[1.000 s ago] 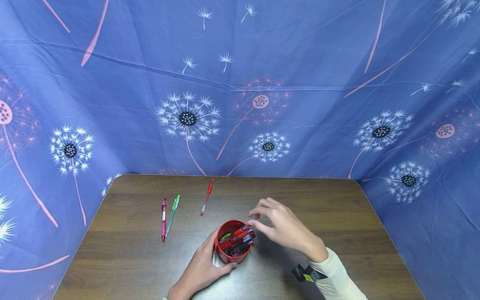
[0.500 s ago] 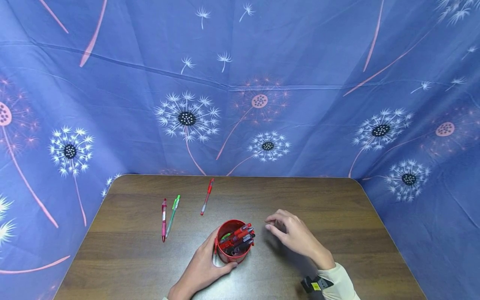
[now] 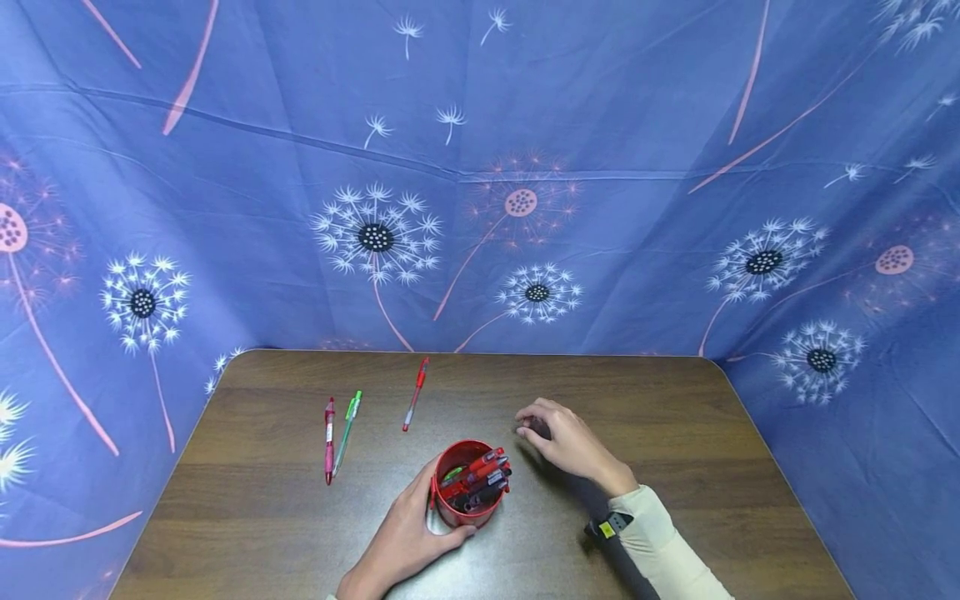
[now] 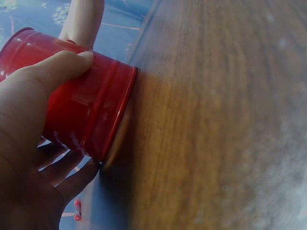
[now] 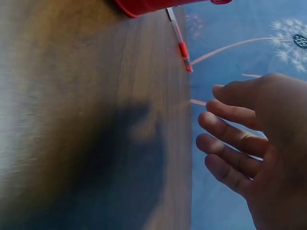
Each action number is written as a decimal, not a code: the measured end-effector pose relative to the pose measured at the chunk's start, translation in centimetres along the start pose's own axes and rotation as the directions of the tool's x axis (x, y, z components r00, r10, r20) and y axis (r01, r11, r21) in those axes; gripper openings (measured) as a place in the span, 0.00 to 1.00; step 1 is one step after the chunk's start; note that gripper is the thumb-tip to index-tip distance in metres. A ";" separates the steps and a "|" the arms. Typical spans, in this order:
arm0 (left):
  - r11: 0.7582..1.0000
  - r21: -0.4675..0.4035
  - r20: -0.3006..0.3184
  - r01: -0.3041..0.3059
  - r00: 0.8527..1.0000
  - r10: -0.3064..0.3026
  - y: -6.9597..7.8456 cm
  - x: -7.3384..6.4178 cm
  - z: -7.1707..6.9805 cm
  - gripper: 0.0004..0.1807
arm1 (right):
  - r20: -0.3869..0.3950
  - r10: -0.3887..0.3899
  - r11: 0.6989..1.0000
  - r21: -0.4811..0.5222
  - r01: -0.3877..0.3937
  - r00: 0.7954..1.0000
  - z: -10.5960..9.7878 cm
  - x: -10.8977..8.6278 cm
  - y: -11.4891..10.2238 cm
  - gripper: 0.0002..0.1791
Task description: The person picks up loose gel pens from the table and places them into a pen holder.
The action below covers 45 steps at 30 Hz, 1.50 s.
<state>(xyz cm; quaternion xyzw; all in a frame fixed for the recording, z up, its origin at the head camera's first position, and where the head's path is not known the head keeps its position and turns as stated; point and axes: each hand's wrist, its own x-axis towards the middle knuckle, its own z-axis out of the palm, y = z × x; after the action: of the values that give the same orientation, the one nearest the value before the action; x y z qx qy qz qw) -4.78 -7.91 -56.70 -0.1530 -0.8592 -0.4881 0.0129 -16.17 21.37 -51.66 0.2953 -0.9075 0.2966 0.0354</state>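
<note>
Since half a second ago, the right hand [image 3: 568, 440] has been shifting away from the person and slightly leftward over the table [image 3: 637, 400]; a second ago its fingertips were reaching the pens at the bucket's rim. Now it is hovering apart from the bucket, beyond its right side, its fingers curving loosely and holding nothing. The left hand [image 3: 408, 533] is staying where it was, clamping the red bucket [image 4: 72, 108] between thumb and fingers, its palm lying along the left side. The bucket is standing upright on the table, and the bundled pens [image 3: 478, 479] inside it are leaning toward the right-hand rim, just as before. Three more pens are lying unmoved beyond the bucket and to its left: a red pen [image 3: 416, 394], a green pen [image 3: 347, 432] and, just beside the green one, a dark pink pen [image 3: 329, 442].
</note>
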 end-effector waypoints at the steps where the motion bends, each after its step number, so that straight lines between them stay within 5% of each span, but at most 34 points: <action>1: 1.000 -0.001 -0.001 0.000 1.000 0.000 0.0 0.0 0.0 0.57 | 0.006 -0.005 1.000 -0.006 0.005 1.000 0.2 0.6 0.1 0.09; 17: 1.000 0.016 0.014 0.009 1.000 -0.009 0.1 0.1 -0.3 0.56 | 0.218 -0.113 0.988 -0.080 0.133 0.969 3.7 10.8 0.0 0.15; 26: 0.999 0.021 0.024 0.027 0.999 -0.028 0.1 0.3 -0.4 0.55 | 0.285 -0.211 0.938 -0.210 0.275 0.935 6.0 15.8 -1.5 0.19; 31: 0.999 0.012 0.036 0.032 0.999 -0.033 0.1 0.4 -0.4 0.55 | 0.302 -0.213 0.914 -0.274 0.299 0.929 6.7 17.6 -1.9 0.20; 38: 0.991 0.007 0.076 0.132 0.988 -0.133 0.7 0.6 -0.6 0.57 | 0.379 -0.190 0.898 -0.306 0.317 0.906 7.4 19.4 -2.0 0.21; 45: 0.996 0.039 0.046 0.084 0.995 -0.086 0.5 0.7 -0.7 0.56 | 0.397 -0.189 0.888 -0.322 0.329 0.898 7.7 19.6 -1.7 0.18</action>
<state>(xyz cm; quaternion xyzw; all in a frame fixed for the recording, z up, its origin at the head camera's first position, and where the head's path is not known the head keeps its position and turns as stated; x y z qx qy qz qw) -5.36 -8.09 -55.76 -0.1278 -0.8739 -0.4683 -0.0256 -30.47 5.90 -52.40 0.4516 -0.8903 0.0489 -0.0324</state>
